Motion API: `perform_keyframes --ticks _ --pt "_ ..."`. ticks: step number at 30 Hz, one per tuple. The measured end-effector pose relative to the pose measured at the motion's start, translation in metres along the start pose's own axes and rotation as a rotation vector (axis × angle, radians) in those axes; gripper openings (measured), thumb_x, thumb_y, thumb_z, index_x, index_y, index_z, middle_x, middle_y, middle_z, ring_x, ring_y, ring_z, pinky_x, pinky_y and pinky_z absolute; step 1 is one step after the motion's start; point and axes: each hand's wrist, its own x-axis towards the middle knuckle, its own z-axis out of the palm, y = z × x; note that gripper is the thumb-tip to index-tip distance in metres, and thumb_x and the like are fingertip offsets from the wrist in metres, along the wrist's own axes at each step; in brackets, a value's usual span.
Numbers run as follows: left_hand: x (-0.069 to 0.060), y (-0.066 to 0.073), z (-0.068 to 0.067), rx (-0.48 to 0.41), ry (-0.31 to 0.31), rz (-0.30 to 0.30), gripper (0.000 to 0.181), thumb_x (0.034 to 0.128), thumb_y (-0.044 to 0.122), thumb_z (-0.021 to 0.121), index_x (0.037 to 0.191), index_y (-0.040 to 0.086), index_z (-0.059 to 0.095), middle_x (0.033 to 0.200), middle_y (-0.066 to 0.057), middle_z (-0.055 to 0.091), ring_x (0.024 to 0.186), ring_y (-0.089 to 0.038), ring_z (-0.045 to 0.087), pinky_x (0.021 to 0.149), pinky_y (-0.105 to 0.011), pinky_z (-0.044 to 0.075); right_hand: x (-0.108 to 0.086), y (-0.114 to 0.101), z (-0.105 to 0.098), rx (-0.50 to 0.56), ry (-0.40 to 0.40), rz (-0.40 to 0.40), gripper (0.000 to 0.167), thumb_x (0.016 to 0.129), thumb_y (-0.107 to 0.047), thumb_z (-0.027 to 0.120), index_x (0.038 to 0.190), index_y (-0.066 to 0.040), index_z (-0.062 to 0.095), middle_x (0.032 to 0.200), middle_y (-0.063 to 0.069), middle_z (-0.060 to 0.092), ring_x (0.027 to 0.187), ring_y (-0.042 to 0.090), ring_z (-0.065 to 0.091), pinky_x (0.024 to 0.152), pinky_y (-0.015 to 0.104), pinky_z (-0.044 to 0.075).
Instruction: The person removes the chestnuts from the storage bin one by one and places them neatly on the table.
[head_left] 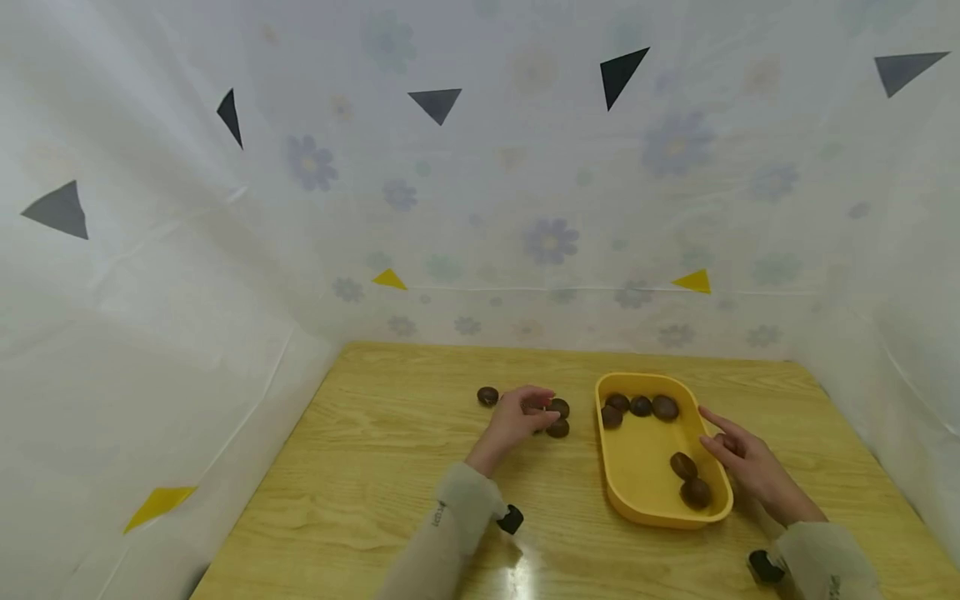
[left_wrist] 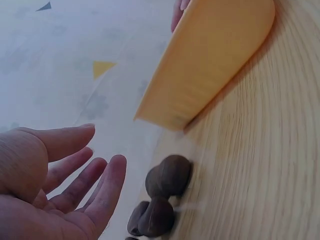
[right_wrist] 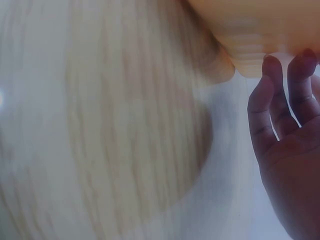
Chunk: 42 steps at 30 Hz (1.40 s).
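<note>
In the head view my left hand (head_left: pixel 517 421) is over a small group of dark brown, rounded chestnuts (head_left: pixel 558 428) on the table. The left wrist view shows that hand's fingers spread apart with nothing between them, just beside the chestnuts (left_wrist: pixel 175 175). A single chestnut (head_left: pixel 487 397) lies to the left of the hand. Right of the group stands a yellow rectangular tray (head_left: pixel 637 471) with several chestnuts (head_left: pixel 664 407) along its far end and two chestnuts (head_left: pixel 696 492) near its front right corner. My right hand (head_left: pixel 750 462) touches the tray's right side with loosely bent fingers (right_wrist: pixel 275 75).
The wood-grain table (head_left: pixel 360 467) meets white flower-patterned sheeting (head_left: pixel 480 208) at the back and both sides. Black, grey and yellow triangles are on the sheeting. A black device (head_left: pixel 512 519) is at the left wrist, another black device (head_left: pixel 766 567) at the right.
</note>
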Motion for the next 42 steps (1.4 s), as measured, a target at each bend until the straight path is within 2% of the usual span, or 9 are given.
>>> perform_keyframes --ticks 8,14,21,24,27,30,33,39,42 --pt "0.002 0.012 0.027 -0.089 -0.09 0.024 0.034 0.1006 0.014 0.07 0.134 0.01 0.067 0.131 -0.018 0.065 0.102 -0.015 0.069 0.099 -0.055 0.056 -0.001 -0.001 -0.001 0.007 -0.001 0.005 0.067 0.112 -0.036 0.047 0.166 -0.008 0.018 0.093 0.007 0.06 0.073 0.018 0.05 0.065 0.029 0.042" --pt "0.007 0.024 0.056 -0.208 -0.181 0.001 0.033 0.1001 0.013 0.071 0.133 0.009 0.067 0.13 -0.015 0.066 0.107 -0.024 0.071 0.1 -0.053 0.057 -0.001 -0.004 -0.001 -0.008 0.012 -0.021 0.066 0.112 -0.033 0.047 0.165 -0.005 0.02 0.088 0.005 0.058 0.071 0.02 0.049 0.066 0.028 0.041" --pt "0.009 0.04 0.093 -0.185 -0.257 -0.022 0.029 0.1014 0.015 0.069 0.13 0.016 0.069 0.124 -0.007 0.067 0.105 -0.017 0.07 0.099 -0.044 0.059 -0.003 -0.003 -0.002 -0.001 0.007 0.003 0.067 0.112 -0.035 0.046 0.166 -0.006 0.018 0.091 0.007 0.059 0.072 0.018 0.05 0.066 0.029 0.042" --pt "0.012 0.044 0.109 -0.181 -0.275 -0.045 0.03 0.1024 0.016 0.068 0.132 0.015 0.067 0.12 0.0 0.066 0.11 -0.021 0.07 0.097 -0.042 0.059 -0.004 -0.003 -0.002 0.006 0.008 0.006 0.067 0.112 -0.035 0.047 0.166 -0.006 0.018 0.09 0.007 0.06 0.071 0.018 0.05 0.065 0.029 0.043" --pt "0.017 0.047 0.123 -0.218 -0.292 -0.11 0.029 0.1032 0.015 0.066 0.133 0.013 0.066 0.116 0.0 0.065 0.116 -0.03 0.068 0.099 -0.046 0.058 -0.004 -0.003 -0.001 0.004 0.014 -0.004 0.066 0.112 -0.033 0.047 0.166 -0.005 0.019 0.088 0.007 0.059 0.07 0.019 0.05 0.064 0.029 0.043" --pt "0.021 0.049 0.138 -0.25 -0.28 -0.197 0.028 0.103 0.014 0.066 0.131 0.012 0.066 0.114 -0.001 0.066 0.117 -0.035 0.066 0.1 -0.052 0.057 -0.004 -0.003 -0.001 -0.007 0.019 -0.01 0.066 0.113 -0.032 0.047 0.165 -0.004 0.019 0.088 0.007 0.059 0.071 0.018 0.05 0.065 0.028 0.042" --pt "0.023 0.048 0.152 -0.238 -0.228 -0.26 0.028 0.1015 0.013 0.068 0.129 0.01 0.067 0.112 -0.003 0.067 0.113 -0.035 0.067 0.1 -0.055 0.056 -0.003 -0.003 -0.001 -0.022 0.025 -0.007 0.066 0.112 -0.032 0.047 0.166 -0.005 0.019 0.09 0.007 0.061 0.073 0.016 0.052 0.067 0.026 0.042" --pt "0.023 0.046 0.171 -0.133 -0.125 -0.31 0.029 0.0989 0.01 0.07 0.128 0.006 0.067 0.107 -0.004 0.067 0.096 -0.029 0.068 0.089 -0.049 0.058 0.0 -0.005 -0.003 -0.034 0.012 0.007 0.066 0.112 -0.034 0.047 0.166 -0.007 0.018 0.093 0.008 0.063 0.077 0.014 0.055 0.071 0.024 0.044" --pt "0.023 0.045 0.179 -0.086 -0.105 -0.333 0.03 0.0977 0.008 0.07 0.128 0.004 0.067 0.109 -0.006 0.068 0.089 -0.026 0.067 0.083 -0.046 0.058 0.0 -0.005 -0.003 -0.031 0.008 0.013 0.066 0.113 -0.034 0.046 0.166 -0.007 0.018 0.094 0.008 0.063 0.078 0.014 0.054 0.071 0.023 0.043"
